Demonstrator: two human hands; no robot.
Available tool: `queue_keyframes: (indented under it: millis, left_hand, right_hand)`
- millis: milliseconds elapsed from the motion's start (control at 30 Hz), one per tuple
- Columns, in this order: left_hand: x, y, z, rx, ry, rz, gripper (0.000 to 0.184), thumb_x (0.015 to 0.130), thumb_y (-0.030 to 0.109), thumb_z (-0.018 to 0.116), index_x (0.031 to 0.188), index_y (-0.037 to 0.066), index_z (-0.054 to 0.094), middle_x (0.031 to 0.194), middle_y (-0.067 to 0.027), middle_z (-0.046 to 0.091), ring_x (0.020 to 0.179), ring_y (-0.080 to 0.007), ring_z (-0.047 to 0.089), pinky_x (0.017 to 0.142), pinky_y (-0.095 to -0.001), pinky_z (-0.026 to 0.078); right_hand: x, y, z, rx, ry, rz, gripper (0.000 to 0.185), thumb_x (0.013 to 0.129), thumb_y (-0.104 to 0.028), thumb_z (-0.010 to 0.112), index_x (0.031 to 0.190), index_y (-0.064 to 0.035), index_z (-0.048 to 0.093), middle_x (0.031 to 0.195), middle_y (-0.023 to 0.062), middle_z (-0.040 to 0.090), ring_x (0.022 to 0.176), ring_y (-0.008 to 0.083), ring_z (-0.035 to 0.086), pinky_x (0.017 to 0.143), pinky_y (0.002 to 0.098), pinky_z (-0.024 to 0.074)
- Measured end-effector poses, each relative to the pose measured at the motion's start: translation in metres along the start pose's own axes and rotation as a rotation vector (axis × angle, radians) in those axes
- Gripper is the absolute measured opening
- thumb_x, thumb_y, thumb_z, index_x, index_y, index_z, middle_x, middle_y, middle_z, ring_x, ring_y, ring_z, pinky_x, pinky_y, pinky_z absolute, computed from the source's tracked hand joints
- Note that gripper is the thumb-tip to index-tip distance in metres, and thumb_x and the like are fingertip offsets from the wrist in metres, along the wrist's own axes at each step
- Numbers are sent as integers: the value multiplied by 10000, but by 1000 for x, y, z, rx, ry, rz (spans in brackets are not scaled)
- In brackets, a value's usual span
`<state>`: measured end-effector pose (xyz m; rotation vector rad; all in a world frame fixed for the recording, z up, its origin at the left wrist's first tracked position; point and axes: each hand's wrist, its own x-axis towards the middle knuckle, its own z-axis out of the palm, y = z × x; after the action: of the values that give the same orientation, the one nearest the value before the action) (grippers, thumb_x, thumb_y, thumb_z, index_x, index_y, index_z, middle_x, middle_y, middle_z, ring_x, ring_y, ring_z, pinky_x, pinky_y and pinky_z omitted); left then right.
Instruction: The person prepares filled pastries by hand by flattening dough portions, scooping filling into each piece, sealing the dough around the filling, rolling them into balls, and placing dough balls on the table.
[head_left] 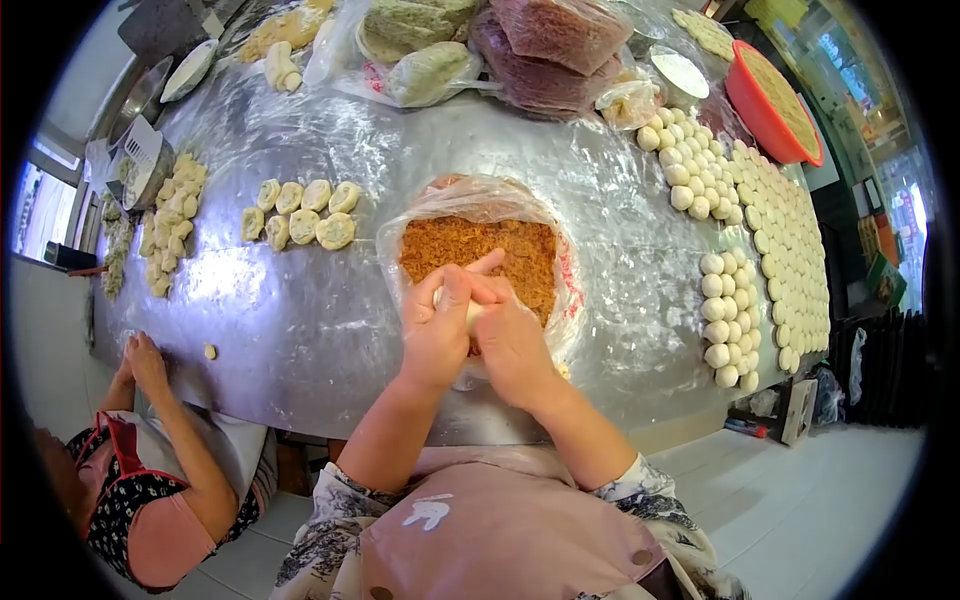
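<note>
My left hand (437, 325) and my right hand (508, 340) meet over a plastic bag of orange-brown crumbly filling (480, 250). Between them is a small piece of pale dough (472, 308), mostly covered by the fingers. The fingers of both hands are curled round it. The bag lies folded open on the metal table, its clear plastic (390, 240) spread around the filling. Several flattened dough pieces with pale filling (303, 228) lie to the left of the bag.
Several round dough balls (715, 310) and flat discs (790, 240) sit at right, below a red basin (765, 100). Wrapped bags (545, 50) lie at the back. A co-worker's hands (145, 360) are at the table's left edge, near dough pieces (172, 225).
</note>
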<state>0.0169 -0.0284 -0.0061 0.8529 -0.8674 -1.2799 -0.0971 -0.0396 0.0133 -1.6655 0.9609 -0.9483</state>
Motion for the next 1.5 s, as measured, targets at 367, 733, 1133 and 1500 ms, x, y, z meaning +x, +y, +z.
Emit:
queue_keyframes:
  millis: [367, 733, 1133, 1500]
  left_hand:
    - [-5, 13, 5, 95, -61, -160, 748, 934, 616, 384, 1359, 0, 392, 1447, -187, 381, 1320, -295, 374, 1064, -402, 336]
    - [1, -12, 19, 212, -198, 88, 651, 963, 572, 326, 1022, -25, 581, 1096, -200, 622, 1232, -320, 484, 1101, -450, 287]
    - [1, -20, 18, 67, -2, -345, 503, 1008, 392, 382, 1362, 36, 399, 1299, -138, 488, 1175, -241, 486, 966, -353, 385]
    - [-11, -7, 9, 89, -41, -336, 437, 1010, 346, 412, 1319, 39, 448, 1267, -101, 513, 1149, -228, 510, 943, -334, 415]
  right_hand:
    - [-6, -8, -4, 401, -45, 349, 554, 998, -524, 312, 982, -26, 554, 805, 77, 615, 654, 156, 583, 574, 297, 474]
    - [-17, -4, -29, 229, -48, 226, 374, 980, -397, 463, 1059, -40, 544, 911, 113, 629, 696, 218, 609, 653, 367, 488]
    - [-173, 44, -206, -922, 802, 437, 464, 762, -236, 760, 1118, -25, 549, 1030, 167, 599, 917, 321, 610, 765, 394, 508]
    - [-200, 84, -250, -1145, 771, 494, 423, 713, -165, 787, 1077, -66, 596, 1040, 121, 545, 881, 338, 593, 728, 417, 512]
